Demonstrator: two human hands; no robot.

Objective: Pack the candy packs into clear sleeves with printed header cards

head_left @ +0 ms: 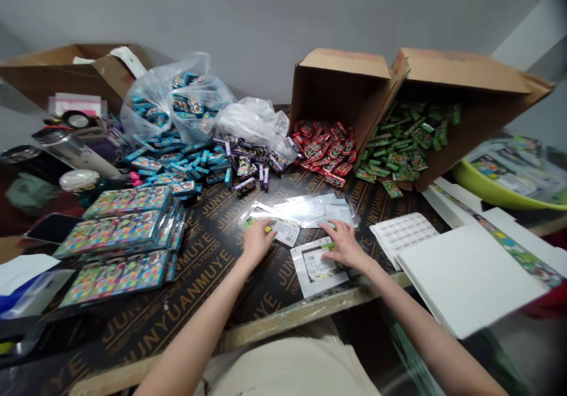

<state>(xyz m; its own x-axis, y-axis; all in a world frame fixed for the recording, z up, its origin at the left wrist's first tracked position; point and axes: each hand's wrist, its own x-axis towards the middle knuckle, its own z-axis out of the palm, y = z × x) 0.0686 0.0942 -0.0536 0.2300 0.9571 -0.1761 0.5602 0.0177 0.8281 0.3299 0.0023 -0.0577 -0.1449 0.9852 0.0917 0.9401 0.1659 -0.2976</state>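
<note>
My left hand (258, 242) is closed at the left end of a printed card with a white label (287, 232), fingers curled over its edge. To the right, my right hand (348, 245) has its fingers apart, the thumb and fingertips over a clear plastic bag (305, 281) with a black-framed printed card (315, 261) inside. Just behind both hands lies a pile of shiny clear plastic bags (305, 208) on the dark plywood table (208, 272).
Small wrapped packets lie behind: blue (181, 163), purple (248, 166), red (325, 148) and green (398, 148). Cardboard boxes (341, 59) hold red and green ones. Stacked colourful packs (117, 275) stand left. White sheets (473, 272), a label sheet (405, 234) and a yellow-green basin (500, 189) are right.
</note>
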